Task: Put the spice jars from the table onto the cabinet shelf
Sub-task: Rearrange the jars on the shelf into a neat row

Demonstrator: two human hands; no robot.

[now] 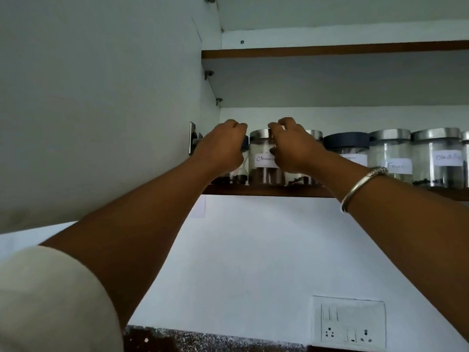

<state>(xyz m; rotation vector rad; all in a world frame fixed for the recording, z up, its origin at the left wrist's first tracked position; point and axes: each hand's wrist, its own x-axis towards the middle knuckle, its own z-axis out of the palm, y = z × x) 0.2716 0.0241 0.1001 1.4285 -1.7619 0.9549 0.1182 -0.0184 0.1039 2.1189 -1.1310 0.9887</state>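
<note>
A wall cabinet stands open, its pale door [101, 110] swung out on the left with a metal hinge [194, 141] at its edge, and an upper shelf [330, 50] sits above the cabinet shelf [266, 191], which has a brown front edge. Below are a white wall [253, 250], a socket panel [351, 323] at lower right and a strip of dark speckled countertop [203, 339]. The spice jars are in one row along the shelf, close together, each clear with a white handwritten label. From the left they are a dark-lidded jar [242, 171] with dark bits at its bottom, a steel-lidded cinnamon jar [262, 158] holding brown sticks, a steel-lidded jar [314, 134] mostly hidden, a second dark-lidded jar [346, 143], a steel-lidded jar with a label starting "Fe" [389, 153], and a jar labelled "Black" [436, 158] with dark grains at its base. Both arms reach up to the left end of the row. The left hand [223, 148], below a cream sleeve [50, 301], covers the first jar with fingers curled over its top. The right hand [291, 146], with a silver bangle [360, 189] on its wrist, has curled fingers above the cinnamon jar's lid and its thumb against that jar's side. The backs of the hands hide the contact, so I cannot tell whether either hand actually grips a jar
</note>
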